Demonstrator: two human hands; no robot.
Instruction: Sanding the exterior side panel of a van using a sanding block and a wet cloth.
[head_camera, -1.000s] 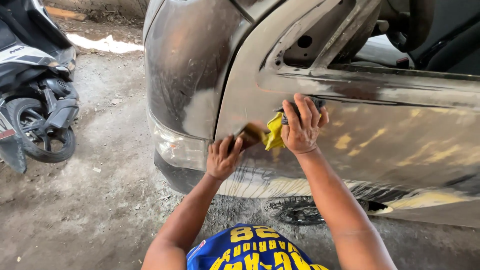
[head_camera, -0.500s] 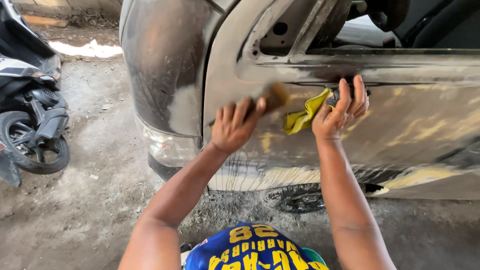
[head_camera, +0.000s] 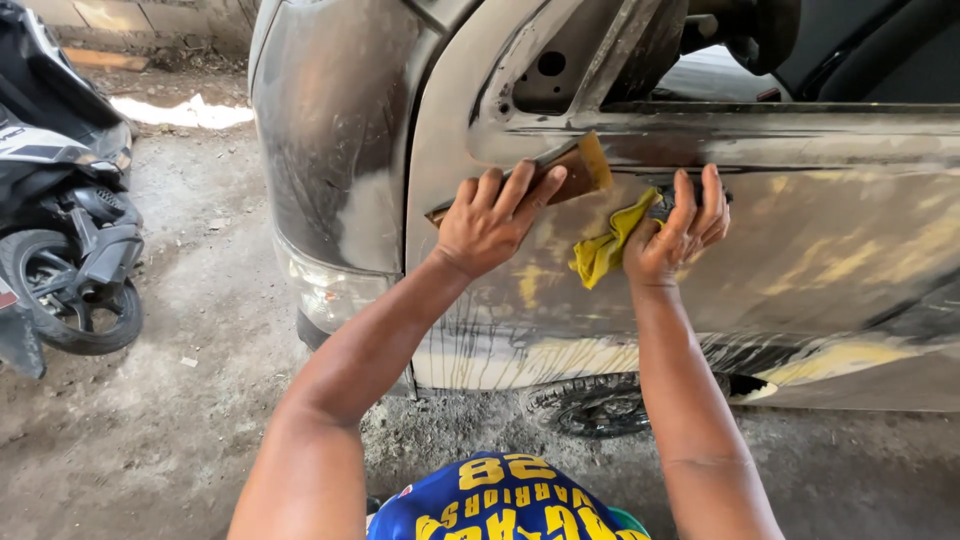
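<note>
While the left hand (head_camera: 490, 220) presses a brown block (head_camera: 575, 168) flat on the car door (head_camera: 820, 240), the right hand (head_camera: 680, 232) pinches a yellow rag (head_camera: 603, 250).

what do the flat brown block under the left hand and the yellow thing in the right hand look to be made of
Flat brown block: looks like wood or stiff rubber, matte, with straight edges and no sag; which one cannot be told. Crumpled yellow cloth: soft fabric, shown by its folds and hanging corner. Both are pressed against the grey car door panel, dull, streaked sanded metal.
</note>
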